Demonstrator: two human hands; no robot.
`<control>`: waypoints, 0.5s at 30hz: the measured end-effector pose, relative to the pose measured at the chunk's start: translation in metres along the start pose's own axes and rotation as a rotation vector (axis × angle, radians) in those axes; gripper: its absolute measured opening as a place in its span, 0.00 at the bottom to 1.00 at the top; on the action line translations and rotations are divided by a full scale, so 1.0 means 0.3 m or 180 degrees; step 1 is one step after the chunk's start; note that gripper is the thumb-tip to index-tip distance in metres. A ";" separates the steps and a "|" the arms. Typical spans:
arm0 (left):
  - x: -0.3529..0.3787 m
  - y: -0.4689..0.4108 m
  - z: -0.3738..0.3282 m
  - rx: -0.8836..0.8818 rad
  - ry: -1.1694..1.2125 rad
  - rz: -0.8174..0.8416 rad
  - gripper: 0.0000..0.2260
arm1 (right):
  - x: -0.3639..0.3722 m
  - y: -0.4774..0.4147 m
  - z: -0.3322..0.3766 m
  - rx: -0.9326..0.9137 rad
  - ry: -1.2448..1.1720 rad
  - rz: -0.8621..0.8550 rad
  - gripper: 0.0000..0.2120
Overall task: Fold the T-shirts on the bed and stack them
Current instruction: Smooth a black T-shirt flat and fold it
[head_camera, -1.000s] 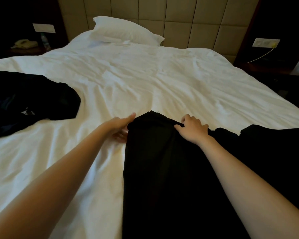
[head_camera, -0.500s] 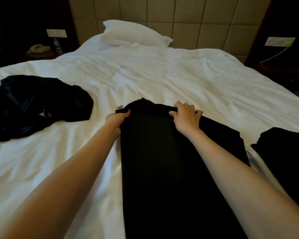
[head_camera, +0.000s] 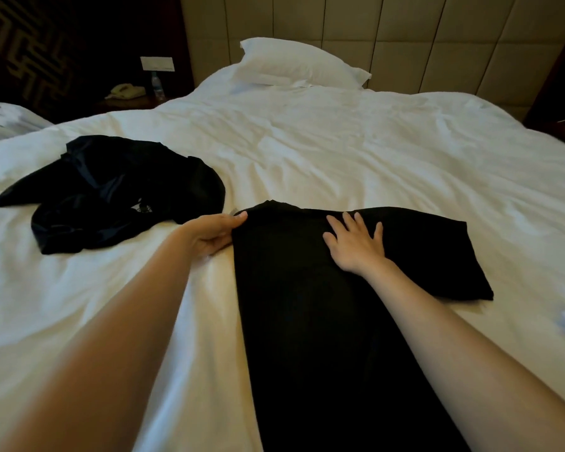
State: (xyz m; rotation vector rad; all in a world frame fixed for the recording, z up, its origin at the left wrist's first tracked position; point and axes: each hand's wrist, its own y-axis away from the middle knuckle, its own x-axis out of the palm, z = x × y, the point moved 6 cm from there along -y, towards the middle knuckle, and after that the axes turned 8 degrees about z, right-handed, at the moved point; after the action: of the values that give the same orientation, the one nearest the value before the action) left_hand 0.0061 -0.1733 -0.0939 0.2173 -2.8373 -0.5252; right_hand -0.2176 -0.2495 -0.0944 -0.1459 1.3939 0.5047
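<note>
Head view: the black shirt (head_camera: 307, 305) is lying on the white bed (head_camera: 340, 151), running as a long strip from the near edge up toward the middle, with one flap (head_camera: 437, 252) sticking out to the right. The left hand (head_camera: 214, 231) is grasping the shirt's far left corner, thumb on top of the edge and fingers curled in beneath it. The right hand (head_camera: 354, 243) is lying released and flat on the cloth near the far end, fingers spread, pressing down. Both forearms are reaching in from the bottom of the frame. To the left, just beside the left hand, a crumpled dark pile (head_camera: 111, 194) of clothing is sitting on the sheet. A white pillow (head_camera: 294, 65) is resting against the padded headboard (head_camera: 405, 34). A phone (head_camera: 126, 91) and bottle (head_camera: 157, 84) are standing on the dim nightstand at the far left.
</note>
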 end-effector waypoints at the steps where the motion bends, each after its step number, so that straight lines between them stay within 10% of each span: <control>1: -0.016 0.000 -0.005 0.0107 0.0046 0.0037 0.08 | 0.003 0.000 0.000 0.0032 0.0018 0.0017 0.24; 10: -0.028 0.039 0.003 0.0630 -0.0515 0.0289 0.12 | 0.004 -0.005 0.034 0.0239 0.0237 -0.0005 0.25; 15: -0.056 0.022 -0.015 0.0954 -0.0853 -0.0637 0.07 | 0.016 -0.009 0.023 0.0228 0.0205 0.0011 0.26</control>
State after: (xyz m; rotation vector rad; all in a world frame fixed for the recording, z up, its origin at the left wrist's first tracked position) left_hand 0.0226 -0.1655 -0.0911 0.5269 -3.1688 -0.1713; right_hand -0.2099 -0.2480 -0.0982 -0.1024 1.4734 0.4557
